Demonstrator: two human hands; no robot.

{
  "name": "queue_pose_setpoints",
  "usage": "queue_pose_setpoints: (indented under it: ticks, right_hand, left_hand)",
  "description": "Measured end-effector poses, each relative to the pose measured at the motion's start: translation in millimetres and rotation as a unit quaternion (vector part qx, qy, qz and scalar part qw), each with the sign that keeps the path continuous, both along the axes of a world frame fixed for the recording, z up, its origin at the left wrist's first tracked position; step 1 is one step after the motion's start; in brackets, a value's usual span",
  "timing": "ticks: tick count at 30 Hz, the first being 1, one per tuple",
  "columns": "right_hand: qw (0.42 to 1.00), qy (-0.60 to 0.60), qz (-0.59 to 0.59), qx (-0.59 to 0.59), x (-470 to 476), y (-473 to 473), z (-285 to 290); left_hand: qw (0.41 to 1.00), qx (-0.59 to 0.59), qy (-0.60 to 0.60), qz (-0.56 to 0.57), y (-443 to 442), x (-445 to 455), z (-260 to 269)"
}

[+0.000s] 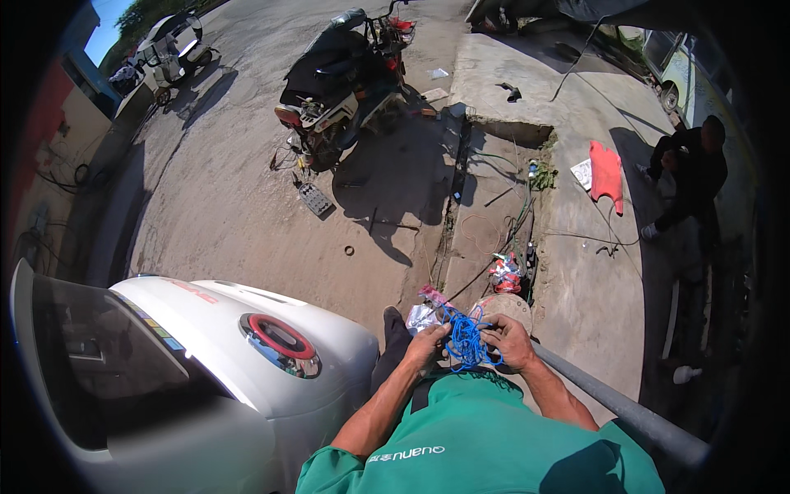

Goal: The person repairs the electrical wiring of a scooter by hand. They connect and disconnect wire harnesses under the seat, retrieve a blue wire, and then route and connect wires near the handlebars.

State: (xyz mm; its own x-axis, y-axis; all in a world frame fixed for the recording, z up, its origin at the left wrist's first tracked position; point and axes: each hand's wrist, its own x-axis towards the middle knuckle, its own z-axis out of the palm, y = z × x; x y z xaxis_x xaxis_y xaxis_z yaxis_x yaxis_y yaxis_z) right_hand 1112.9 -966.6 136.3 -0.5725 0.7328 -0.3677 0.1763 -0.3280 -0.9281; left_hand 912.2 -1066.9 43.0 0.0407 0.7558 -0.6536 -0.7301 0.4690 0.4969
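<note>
A tangled bundle of thin blue cord (pixel 466 341) is held in front of my waist, between both hands. My left hand (pixel 426 347) pinches its left side with thumb and fingers. On the other side, my right hand (pixel 510 341) grips strands at the bundle's edge. Loose loops stick out above and below the fingers. Just beyond the cord, a crumpled silver plastic wrapper (pixel 422 317) and a pink wrapper (pixel 434 295) lie low down. A round, pale lid-like surface (pixel 507 309) shows partly behind my right hand.
A white vehicle (pixel 308 346) stands close on my left; a grey metal pole (pixel 617 395) slants past on my right. Ahead are a parked electric scooter (pixel 345 86) and a trench (pixel 515 133) with cables. A person (pixel 694 167) sits at right near a red panel (pixel 606 173).
</note>
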Motion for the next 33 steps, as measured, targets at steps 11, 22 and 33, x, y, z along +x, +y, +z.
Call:
queue_pose_setpoints:
  ticks: [11,22,33]
  right_hand:
    - [0.904,0.273,-0.204,-0.260,-225.3,225.5,-66.0]
    - [0.868,0.352,-0.100,-0.334,-490.8,433.8,-43.9]
    - [0.830,0.358,0.127,-0.409,-700.1,708.8,-86.2]
  left_hand:
    - [0.946,-0.103,0.287,-0.109,184.2,-333.5,-115.0]
    - [0.911,-0.167,0.378,0.012,257.7,-598.2,-146.2]
    - [0.896,0.027,0.401,0.188,568.6,-671.7,-6.7]
